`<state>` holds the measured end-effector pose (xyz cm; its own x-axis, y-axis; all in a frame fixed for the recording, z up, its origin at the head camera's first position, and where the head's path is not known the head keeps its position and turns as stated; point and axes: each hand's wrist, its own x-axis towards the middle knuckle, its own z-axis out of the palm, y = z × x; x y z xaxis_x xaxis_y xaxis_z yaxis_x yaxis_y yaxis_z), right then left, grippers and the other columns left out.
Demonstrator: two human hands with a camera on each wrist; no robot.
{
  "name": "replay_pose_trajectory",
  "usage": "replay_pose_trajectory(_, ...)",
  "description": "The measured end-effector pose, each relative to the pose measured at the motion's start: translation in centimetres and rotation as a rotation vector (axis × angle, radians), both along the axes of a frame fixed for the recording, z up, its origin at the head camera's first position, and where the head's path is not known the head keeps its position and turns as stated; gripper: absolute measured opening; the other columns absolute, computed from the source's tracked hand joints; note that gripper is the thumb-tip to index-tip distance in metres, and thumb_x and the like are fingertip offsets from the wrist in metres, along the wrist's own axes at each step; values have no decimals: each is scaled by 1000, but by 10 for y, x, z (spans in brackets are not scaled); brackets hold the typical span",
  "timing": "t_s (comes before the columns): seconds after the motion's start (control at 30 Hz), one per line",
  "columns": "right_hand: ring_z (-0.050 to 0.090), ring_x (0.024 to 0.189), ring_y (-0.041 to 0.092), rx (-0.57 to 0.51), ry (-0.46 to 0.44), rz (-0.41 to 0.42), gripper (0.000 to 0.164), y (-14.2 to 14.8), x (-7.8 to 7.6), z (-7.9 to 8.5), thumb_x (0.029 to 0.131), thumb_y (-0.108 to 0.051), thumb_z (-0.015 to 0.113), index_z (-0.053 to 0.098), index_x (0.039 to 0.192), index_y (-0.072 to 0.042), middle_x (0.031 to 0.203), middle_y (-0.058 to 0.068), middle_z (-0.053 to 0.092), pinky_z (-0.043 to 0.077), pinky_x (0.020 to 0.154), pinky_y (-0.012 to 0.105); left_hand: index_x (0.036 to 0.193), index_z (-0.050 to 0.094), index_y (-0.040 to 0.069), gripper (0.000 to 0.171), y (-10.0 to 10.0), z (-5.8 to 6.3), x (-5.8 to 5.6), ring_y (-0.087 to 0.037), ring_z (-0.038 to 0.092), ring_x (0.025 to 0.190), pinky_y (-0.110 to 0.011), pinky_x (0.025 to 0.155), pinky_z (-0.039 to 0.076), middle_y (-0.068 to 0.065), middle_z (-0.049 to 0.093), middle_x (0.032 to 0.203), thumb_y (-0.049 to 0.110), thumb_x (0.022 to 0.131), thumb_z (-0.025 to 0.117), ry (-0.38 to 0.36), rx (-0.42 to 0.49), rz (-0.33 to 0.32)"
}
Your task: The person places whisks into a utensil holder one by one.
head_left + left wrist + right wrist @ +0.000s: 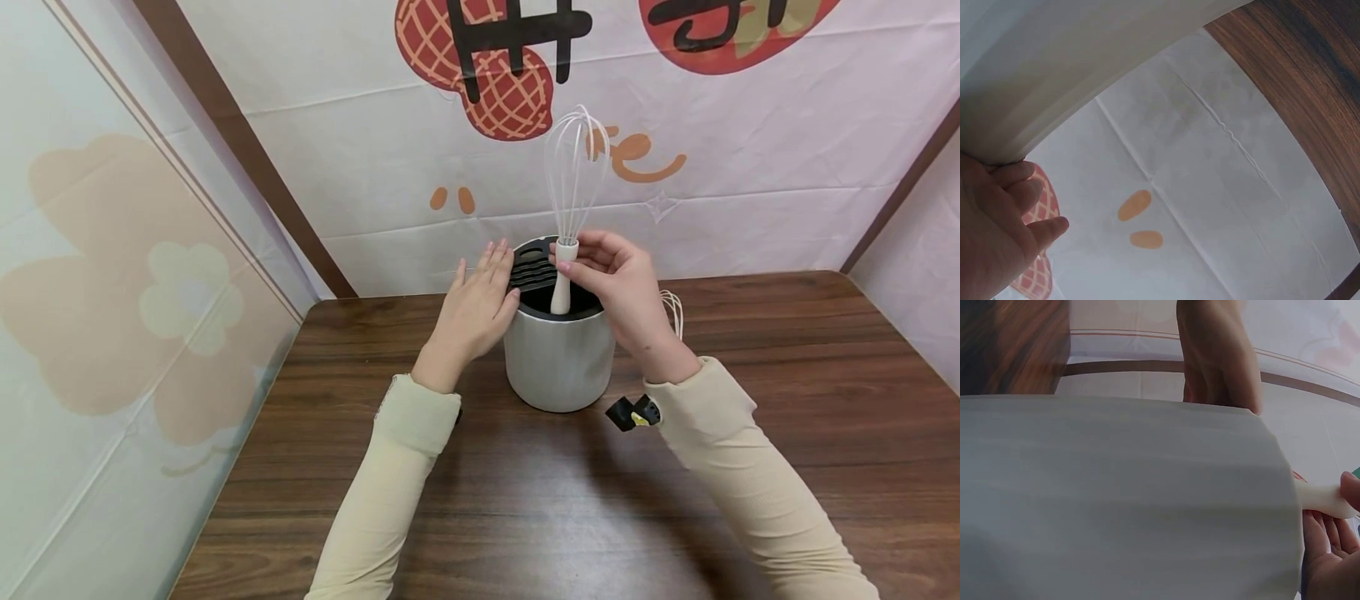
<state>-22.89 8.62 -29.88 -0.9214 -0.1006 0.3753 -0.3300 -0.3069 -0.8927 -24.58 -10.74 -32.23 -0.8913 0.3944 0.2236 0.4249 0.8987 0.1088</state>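
A whisk (564,275) with a pale handle and white wires stands upright, its handle end inside the opening of a light grey utensil holder (558,367). My right hand (618,283) pinches the top of that handle between thumb and fingers; the right wrist view also shows the handle (1322,497) in its grasp. My left hand (476,308) rests against the holder's left rim with its fingers stretched out. In the left wrist view its fingers touch the holder's wall (1085,69). The holder has a black top insert (534,271) with wavy slots.
Another wire whisk head (672,312) shows partly behind my right wrist, on the table's right side. The holder stands on a dark brown wooden table (517,500), near its back edge. A printed cloth wall (360,200) rises behind and to the left.
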Motion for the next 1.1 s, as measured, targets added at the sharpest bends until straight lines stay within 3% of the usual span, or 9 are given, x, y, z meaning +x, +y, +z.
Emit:
replay_pose_trajectory(0.1, 66, 89, 13, 17, -8, -7, 25, 0, 0, 1, 82, 8, 65, 64, 107, 2, 91, 2, 71, 52, 79, 24, 150, 20, 4, 57, 0, 0, 0, -17, 7, 144, -47, 115, 6, -6, 13, 157, 31, 100, 28, 2, 2, -1)
replay_pose_trajectory(0.37, 67, 88, 13, 14, 1, -15, 24, 2, -1, 0, 82, 7, 66, 64, 105, 4, 90, 2, 70, 52, 79, 24, 150, 20, 4, 57, 0, 0, 0, -17, 7, 144, -47, 114, 7, -7, 15, 157, 30, 100, 29, 6, 14, -7)
replay_pose_trajectory(0.6, 68, 87, 15, 0, 19, -14, 22, 2, 0, 1, 81, 8, 67, 67, 100, -2, 90, 5, 71, 52, 79, 25, 151, 19, 4, 57, 0, 0, 0, -16, 5, 144, -45, 115, 3, -6, 14, 157, 30, 100, 29, -3, 20, -5)
replay_pose_trajectory(0.83, 69, 87, 16, -22, 13, 3, 26, 0, -1, 1, 80, 13, 65, 59, 105, 13, 90, 8, 70, 52, 83, 28, 150, 21, 3, 57, 1, 0, 0, -17, 7, 144, -47, 114, 7, -6, 15, 156, 30, 100, 28, 6, 17, -12)
replay_pose_trajectory(1.1, 68, 86, 14, 10, -9, -18, 28, 0, -2, 2, 80, 11, 66, 59, 108, 11, 91, 5, 70, 52, 81, 25, 150, 19, 4, 57, 0, 0, 0, -17, 7, 144, -47, 115, 7, -6, 13, 157, 30, 100, 29, 1, 9, -5)
